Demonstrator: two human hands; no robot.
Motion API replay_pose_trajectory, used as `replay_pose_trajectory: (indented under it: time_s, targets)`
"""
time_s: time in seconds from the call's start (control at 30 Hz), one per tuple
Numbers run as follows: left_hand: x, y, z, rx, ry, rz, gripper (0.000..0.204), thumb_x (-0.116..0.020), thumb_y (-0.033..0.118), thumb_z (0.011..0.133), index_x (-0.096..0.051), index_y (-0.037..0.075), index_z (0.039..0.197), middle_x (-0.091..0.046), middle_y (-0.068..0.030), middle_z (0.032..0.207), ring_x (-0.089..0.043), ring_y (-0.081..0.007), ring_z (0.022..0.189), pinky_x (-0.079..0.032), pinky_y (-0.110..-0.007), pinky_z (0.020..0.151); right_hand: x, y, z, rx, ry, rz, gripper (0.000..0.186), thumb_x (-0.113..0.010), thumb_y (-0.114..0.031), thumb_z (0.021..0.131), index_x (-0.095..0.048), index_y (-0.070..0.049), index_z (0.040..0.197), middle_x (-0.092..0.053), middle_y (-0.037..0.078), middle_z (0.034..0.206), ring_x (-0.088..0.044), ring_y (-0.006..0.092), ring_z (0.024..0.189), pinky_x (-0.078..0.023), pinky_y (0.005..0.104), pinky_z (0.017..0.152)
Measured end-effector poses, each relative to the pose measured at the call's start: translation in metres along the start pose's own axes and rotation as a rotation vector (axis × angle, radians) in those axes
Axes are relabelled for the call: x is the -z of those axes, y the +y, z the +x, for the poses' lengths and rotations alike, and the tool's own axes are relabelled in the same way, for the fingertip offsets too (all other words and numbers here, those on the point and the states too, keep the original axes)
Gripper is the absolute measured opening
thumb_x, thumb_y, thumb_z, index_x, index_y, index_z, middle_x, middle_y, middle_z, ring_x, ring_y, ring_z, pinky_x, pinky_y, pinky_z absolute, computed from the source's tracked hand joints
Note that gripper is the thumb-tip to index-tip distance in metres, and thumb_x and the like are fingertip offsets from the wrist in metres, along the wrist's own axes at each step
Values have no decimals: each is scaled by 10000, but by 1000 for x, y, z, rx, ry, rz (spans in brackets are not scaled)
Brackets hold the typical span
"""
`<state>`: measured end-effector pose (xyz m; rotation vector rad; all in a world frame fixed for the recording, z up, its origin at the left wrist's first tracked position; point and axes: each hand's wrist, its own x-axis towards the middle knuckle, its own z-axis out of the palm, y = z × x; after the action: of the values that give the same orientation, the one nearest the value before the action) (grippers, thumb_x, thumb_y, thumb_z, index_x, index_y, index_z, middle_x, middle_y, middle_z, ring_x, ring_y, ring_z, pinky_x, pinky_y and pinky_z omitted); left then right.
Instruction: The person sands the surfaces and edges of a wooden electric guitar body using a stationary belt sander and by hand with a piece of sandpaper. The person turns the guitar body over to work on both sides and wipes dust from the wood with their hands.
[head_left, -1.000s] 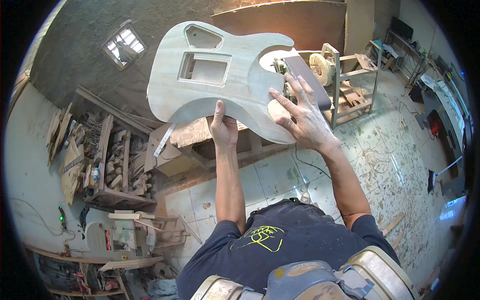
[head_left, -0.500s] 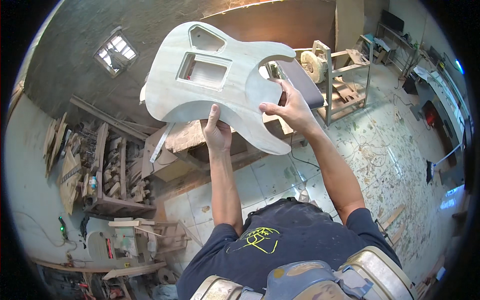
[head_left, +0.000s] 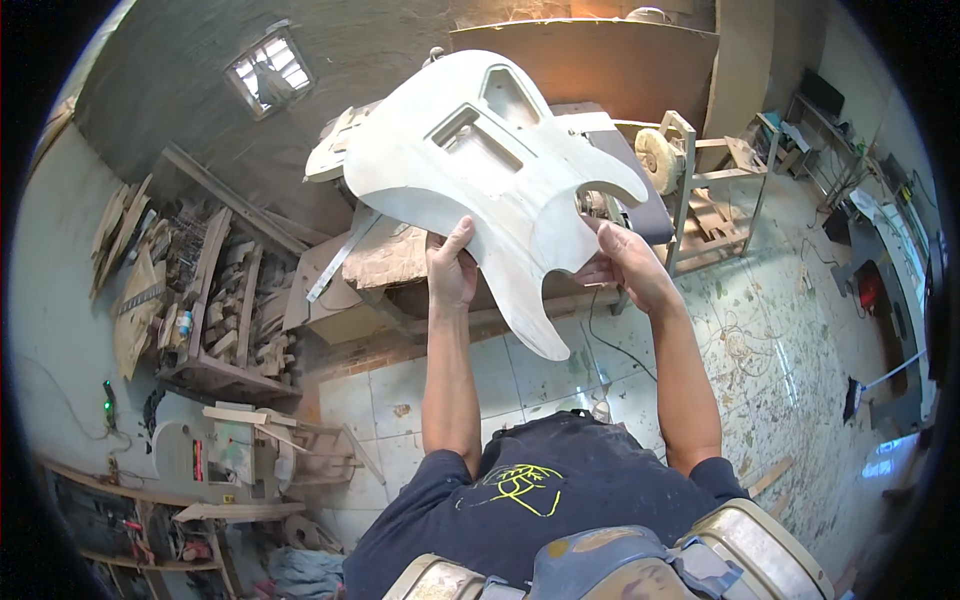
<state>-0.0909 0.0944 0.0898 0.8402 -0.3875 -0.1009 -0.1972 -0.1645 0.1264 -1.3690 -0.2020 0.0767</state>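
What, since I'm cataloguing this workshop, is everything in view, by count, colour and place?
Guitar body: 1, pale, between both hands
Window: 1, white, upper-left wall
Wood panel: 1, brown, behind guitar body
Wheel: 1, cream, right of guitar body
Wood scraps: many, brown, left
Tiled floor: 1, pale, centre-right
Small clutter: uncountable, mixed, lower left
Shirt: 1, navy, lower centre
Respirator: 1, blue-grey, bottom edge
Left hand: 1, bare, gripping guitar body's lower edge
Right hand: 1, bare, at guitar body's right side

Tiled floor (head_left: 480,385): wood strip (head_left: 771,476), scattered dark flecks (head_left: 715,292). Wooden bin (head_left: 228,374): heaped wood offcuts (head_left: 272,350).
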Motion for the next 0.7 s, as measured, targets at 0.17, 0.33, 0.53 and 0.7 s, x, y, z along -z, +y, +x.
replay_pose_trajectory:
  time_s: [0.17,0.33,0.53,0.7]
  targets:
    - [-12,2,-3,-36,39,-41,465,-626,119,930,-481,-77,1326,-631,-182,1224,-647,-260,1113,-528,-392,973,-9,1,-7,-27,42,-41,701,-595,-445,994,-418,64,1442,-680,114,1065,-718,173,842,-607,321,803]
    - [-23,5,-7,-35,35,-48,445,-655,93,914,-492,-77,1292,-657,-157,1138,-685,-221,1010,-586,-349,850,-2,12,-9,-10,65,2,485,-637,-316,993,-554,75,1268,-693,117,1073,-709,176,905,-605,323,814]
    - [-29,12,-11,-70,37,13,458,-640,98,917,-485,-65,1316,-645,-158,1177,-664,-235,1054,-554,-367,909,-6,14,-14,-5,104,6,449,-628,-319,998,-570,59,1235,-703,114,1018,-726,184,839,-614,315,747]
    - [-31,15,-10,-74,23,-19,439,-671,101,910,-510,-54,1287,-668,-130,1116,-688,-198,973,-577,-325,828,-9,13,-13,8,112,35,437,-602,-327,1011,-571,46,1239,-713,110,994,-735,185,784,-613,297,705]
